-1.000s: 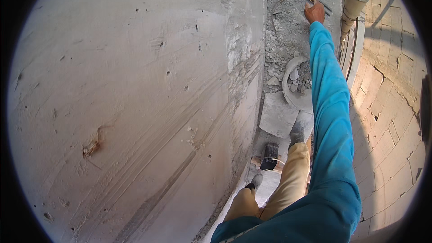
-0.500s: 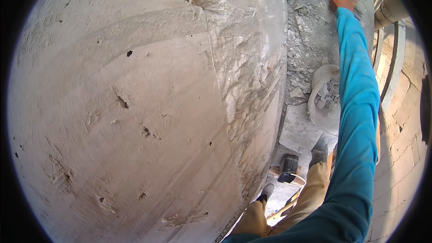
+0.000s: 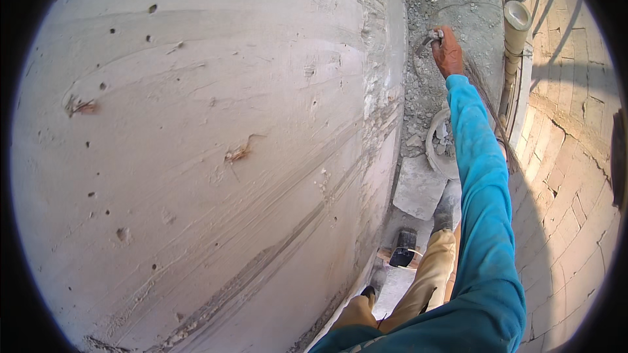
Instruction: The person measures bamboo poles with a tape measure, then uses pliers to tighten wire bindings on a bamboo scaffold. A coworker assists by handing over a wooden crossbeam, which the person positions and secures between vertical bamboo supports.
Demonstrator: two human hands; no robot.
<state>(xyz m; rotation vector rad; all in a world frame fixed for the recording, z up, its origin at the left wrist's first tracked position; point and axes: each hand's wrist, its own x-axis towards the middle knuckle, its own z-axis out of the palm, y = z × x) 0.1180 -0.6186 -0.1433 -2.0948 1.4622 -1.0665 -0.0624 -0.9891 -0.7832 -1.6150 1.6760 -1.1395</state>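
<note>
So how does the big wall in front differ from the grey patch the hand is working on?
The plastered wall is pale, smooth and trowel-streaked; the grey patch is darker, rough and crumbly. The wall fills most of the view, while the patch is a narrow strip where the right hand holds a small tool. Both stand upright.

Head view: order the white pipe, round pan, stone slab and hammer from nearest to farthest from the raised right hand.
From the right hand:
1. white pipe, just to its right.
2. round pan, below it on the floor.
3. stone slab, below the pan.
4. hammer, lowest, by the feet.
</note>
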